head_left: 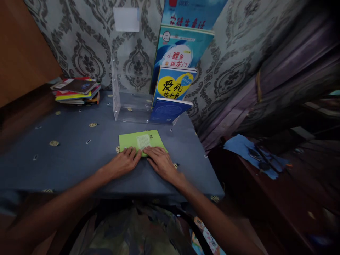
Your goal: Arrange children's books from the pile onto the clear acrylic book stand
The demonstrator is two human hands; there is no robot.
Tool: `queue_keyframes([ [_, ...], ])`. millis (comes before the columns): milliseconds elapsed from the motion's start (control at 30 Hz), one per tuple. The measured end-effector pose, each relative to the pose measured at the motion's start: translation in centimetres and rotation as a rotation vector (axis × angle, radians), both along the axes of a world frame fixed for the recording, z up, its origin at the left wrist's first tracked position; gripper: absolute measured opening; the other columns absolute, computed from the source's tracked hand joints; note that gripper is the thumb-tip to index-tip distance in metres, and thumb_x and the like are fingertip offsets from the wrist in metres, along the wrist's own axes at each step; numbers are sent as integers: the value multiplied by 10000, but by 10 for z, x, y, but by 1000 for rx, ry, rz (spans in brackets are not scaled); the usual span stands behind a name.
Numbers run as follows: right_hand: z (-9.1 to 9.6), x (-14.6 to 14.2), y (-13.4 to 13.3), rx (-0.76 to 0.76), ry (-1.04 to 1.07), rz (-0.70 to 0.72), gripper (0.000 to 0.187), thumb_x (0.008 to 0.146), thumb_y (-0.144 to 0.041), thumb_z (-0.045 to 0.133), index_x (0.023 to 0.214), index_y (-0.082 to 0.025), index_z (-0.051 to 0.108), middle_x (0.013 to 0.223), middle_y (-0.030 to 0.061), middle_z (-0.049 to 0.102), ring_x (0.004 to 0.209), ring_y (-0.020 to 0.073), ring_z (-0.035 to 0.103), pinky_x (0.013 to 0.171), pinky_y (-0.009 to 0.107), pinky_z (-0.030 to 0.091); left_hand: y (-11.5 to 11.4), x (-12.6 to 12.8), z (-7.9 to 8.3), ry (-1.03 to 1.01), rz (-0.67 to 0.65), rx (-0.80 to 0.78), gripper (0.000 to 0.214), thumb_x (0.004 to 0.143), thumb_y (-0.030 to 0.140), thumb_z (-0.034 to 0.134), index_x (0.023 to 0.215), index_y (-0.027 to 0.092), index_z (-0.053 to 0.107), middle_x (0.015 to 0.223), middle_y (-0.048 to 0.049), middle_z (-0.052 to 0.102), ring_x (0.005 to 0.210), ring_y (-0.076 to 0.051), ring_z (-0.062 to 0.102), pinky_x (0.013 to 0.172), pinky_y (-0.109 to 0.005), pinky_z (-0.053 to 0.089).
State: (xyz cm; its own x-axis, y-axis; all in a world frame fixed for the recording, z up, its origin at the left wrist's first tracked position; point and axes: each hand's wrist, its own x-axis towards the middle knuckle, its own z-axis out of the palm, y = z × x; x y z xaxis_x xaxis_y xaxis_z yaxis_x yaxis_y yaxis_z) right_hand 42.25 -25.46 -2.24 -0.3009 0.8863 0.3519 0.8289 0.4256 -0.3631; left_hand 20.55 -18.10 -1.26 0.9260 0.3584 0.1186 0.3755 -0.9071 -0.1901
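A green book [140, 140] lies flat on the blue tablecloth [79, 152] in front of me. My left hand [123, 163] rests on its near edge with fingers stretched out flat. My right hand [159, 161] lies beside it on the book's near right corner, fingers also flat and spread. Both hands touch the book and neither is wrapped around it.
A clear acrylic rack [127, 102] stands behind the book and holds several blue books [174, 85] in rising tiers at its right end. A stack of books [77, 91] sits at the back left. A dark side table with a blue cloth [252, 152] is at the right.
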Motion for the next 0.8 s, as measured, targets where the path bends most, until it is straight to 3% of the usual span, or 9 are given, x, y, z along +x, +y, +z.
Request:
queue_keyframes([
  [267,3,3,-5,32,-23,-25,265,993,-194,524,1211,-210,673,1174,94,746,1078,238,691,954,394,529,-13,-2,7,33,-14,37,366,979,99,416,1334,130,500,1133,-166,658,1100,-277,640,871,-377,542],
  [433,14,0,-14,23,-110,41,216,1009,-231,520,1157,-212,676,1141,90,748,1018,228,698,906,361,529,-27,7,12,11,68,-1,260,1022,226,435,1230,119,550,1052,-162,658,999,-285,650,799,-386,549],
  [533,22,-1,-16,10,-124,82,209,1016,-268,518,1133,-211,682,1075,86,762,958,219,706,877,351,525,-31,13,21,84,94,-33,183,997,142,449,1124,132,581,974,-135,663,913,-270,664,709,-355,548],
  [633,29,7,-15,28,-108,92,209,1009,-320,544,1079,-212,709,957,67,778,899,213,716,936,374,502,-32,14,34,124,86,-75,145,980,107,470,1055,150,586,958,-112,674,873,-249,681,668,-320,528],
  [800,39,37,-13,42,25,19,228,940,-424,651,1014,-234,754,949,62,794,913,230,736,1072,465,434,-26,3,49,40,154,-228,171,1038,259,432,1001,177,577,882,-70,686,790,-220,689,623,-285,463],
])
